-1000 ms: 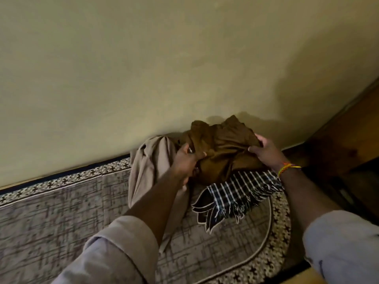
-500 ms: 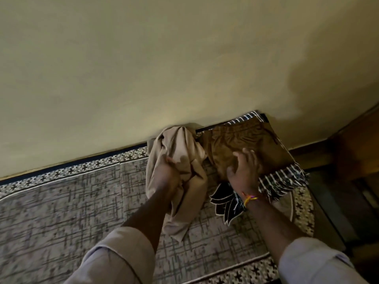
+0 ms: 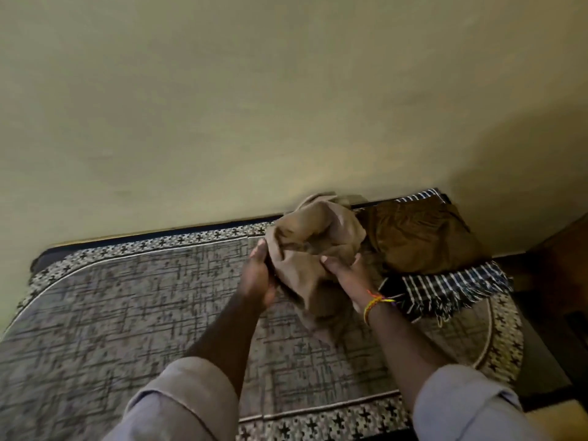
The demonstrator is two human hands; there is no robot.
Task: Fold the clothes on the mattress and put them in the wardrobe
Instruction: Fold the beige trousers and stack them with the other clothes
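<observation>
both hands, left hand (image 3: 259,278) and right hand (image 3: 345,273), grip a crumpled beige cloth garment (image 3: 313,246) between them above the grey patterned mattress (image 3: 127,313). folding seems barely begun; next it likely needs shaking flat.
</observation>
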